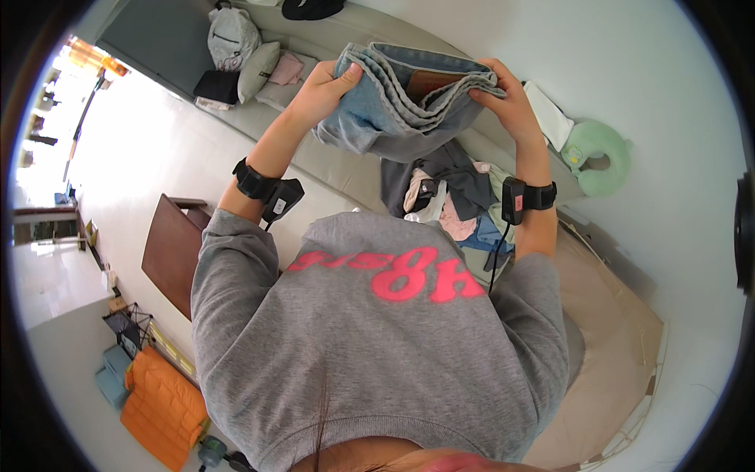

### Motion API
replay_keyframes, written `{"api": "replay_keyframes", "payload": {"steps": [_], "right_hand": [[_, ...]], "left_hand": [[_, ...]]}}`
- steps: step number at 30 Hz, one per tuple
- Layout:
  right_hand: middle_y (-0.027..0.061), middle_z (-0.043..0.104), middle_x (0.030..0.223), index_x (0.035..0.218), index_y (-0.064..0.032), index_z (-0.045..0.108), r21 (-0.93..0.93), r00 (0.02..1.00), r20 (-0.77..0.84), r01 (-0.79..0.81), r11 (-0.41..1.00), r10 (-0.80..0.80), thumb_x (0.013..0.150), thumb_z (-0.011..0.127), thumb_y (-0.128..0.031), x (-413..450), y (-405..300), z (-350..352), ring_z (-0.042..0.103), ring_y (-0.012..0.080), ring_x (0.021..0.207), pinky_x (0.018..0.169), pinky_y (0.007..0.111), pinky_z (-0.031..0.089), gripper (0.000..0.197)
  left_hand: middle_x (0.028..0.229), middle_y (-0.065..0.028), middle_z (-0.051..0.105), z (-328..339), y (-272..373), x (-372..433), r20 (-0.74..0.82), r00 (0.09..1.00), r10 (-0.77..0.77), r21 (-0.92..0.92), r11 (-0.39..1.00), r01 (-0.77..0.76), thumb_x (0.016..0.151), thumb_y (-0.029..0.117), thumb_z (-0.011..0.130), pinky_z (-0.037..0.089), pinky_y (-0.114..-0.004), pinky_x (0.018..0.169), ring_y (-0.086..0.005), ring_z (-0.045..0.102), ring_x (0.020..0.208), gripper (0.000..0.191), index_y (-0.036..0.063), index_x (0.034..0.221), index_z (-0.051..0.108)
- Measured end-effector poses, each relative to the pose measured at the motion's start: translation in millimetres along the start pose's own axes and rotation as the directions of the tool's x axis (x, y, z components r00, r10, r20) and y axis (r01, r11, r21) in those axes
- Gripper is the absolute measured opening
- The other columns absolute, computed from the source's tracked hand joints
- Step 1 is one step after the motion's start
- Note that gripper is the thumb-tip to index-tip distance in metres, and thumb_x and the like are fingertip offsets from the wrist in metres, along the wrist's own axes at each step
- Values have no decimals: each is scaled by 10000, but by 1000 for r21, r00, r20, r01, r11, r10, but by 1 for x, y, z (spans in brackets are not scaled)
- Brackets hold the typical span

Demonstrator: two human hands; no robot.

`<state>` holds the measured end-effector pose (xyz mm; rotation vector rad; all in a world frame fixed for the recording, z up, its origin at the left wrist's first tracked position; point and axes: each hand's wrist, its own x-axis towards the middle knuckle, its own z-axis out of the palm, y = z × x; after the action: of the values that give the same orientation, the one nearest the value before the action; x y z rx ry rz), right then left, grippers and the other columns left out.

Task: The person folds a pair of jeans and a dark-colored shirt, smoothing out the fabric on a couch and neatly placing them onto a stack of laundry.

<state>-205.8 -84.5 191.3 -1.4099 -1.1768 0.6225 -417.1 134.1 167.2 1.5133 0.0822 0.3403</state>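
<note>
A pair of light blue denim jeans point(360, 121) hangs in the air between my two hands, bunched at the waistband. My left hand point(323, 91) grips the waistband's left side, thumb on top. On the other side, my right hand point(506, 97) pinches the waistband between thumb and fingers. A brown leather patch point(430, 82) shows inside the folded waist. Below the jeans, a heap of clothes point(457, 180) lies on the sofa, with dark grey, pink, pale green and blue pieces. The lower part of the jeans is folded out of sight.
The grey-green sofa point(330, 165) runs diagonally ahead, bearing a white backpack point(231, 38), a cushion point(259, 71) and a black folded item point(216, 87). A green neck pillow point(598, 159) rests at right by the wall. At left stands a brown wooden table point(168, 253); an orange padded seat point(162, 407) is lower left.
</note>
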Motion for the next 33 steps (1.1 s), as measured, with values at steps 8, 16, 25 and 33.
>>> {"api": "replay_keyframes", "payload": {"steps": [8, 16, 25, 33], "right_hand": [[-7, 570, 927, 1089, -39, 510, 101, 999, 36, -37, 994, 33, 746, 596, -20, 37, 52, 29, 502, 70, 863, 761, 219, 400, 355], [90, 511, 1155, 1222, 5, 413, 438, 917, 313, -371, 819, 248, 643, 753, -264, 22, 119, 71, 472, 205, 1065, 939, 327, 342, 723], [111, 568, 1086, 1143, 20, 499, 463, 932, 178, -362, 809, 315, 747, 671, -182, 35, 67, 81, 546, 198, 970, 843, 315, 427, 477], [73, 600, 990, 1053, -3, 550, 485, 989, 68, -146, 862, 129, 717, 639, -86, 52, 61, 72, 573, 170, 862, 756, 283, 454, 358]], "left_hand": [[839, -20, 615, -1, -17, -31, -310, 951, -14, -84, 996, -12, 889, 344, 501, 454, -232, 690, -73, 544, 753, 392, -34, 899, 604], [947, -83, 623, -2, 7, -49, -505, 846, -170, -430, 900, -76, 883, 340, 502, 489, -291, 751, -159, 602, 832, 387, -27, 986, 566], [1034, -109, 596, -47, 20, -40, -567, 800, -198, -478, 870, -123, 892, 354, 472, 474, -338, 828, -201, 584, 934, 413, -17, 1063, 527], [1031, -96, 600, -53, -4, -40, -501, 811, -302, -572, 819, -48, 897, 335, 468, 466, -333, 838, -198, 586, 924, 389, -10, 1068, 525]]}}
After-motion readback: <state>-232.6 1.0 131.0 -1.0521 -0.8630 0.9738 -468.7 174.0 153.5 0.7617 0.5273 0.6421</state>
